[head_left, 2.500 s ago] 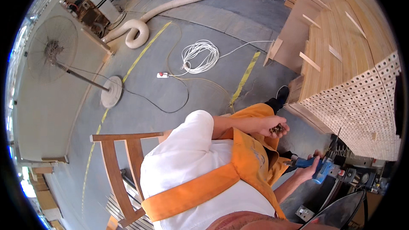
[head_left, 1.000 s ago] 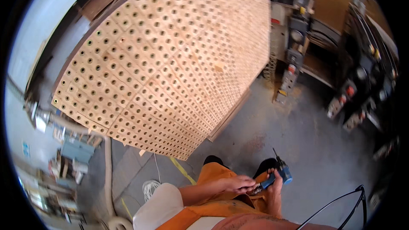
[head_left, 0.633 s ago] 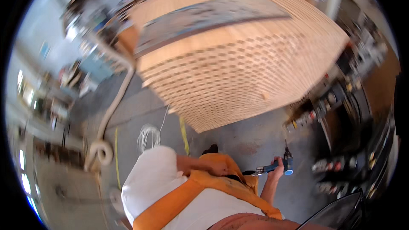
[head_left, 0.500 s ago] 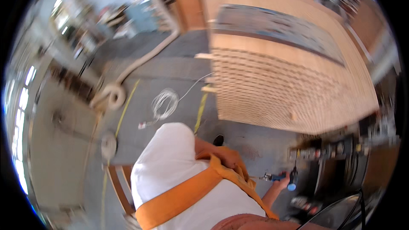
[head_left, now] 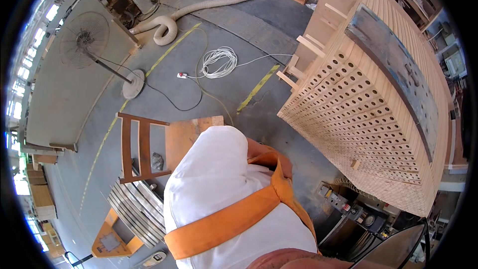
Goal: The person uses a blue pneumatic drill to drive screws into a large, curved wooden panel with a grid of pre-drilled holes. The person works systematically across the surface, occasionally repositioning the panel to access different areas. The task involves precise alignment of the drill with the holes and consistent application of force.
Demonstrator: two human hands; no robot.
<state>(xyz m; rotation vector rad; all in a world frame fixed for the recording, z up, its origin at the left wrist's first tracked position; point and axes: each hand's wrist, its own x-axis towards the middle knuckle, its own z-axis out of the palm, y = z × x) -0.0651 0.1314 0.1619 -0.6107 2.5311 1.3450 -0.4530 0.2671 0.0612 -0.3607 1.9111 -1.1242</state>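
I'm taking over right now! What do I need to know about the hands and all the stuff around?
Left hand: hidden under the body, not in view.
Right hand: hidden too; whether either holds anything cannot be told.
Things: the tall stack of perforated wooden panels stands at front right; a wooden chair is just ahead, with ribbed metal discs to its left. A coiled white cable lies on the floor beyond.
Done: the stack's near face is full of holes.
Left: not clear from this view; check the hands first.
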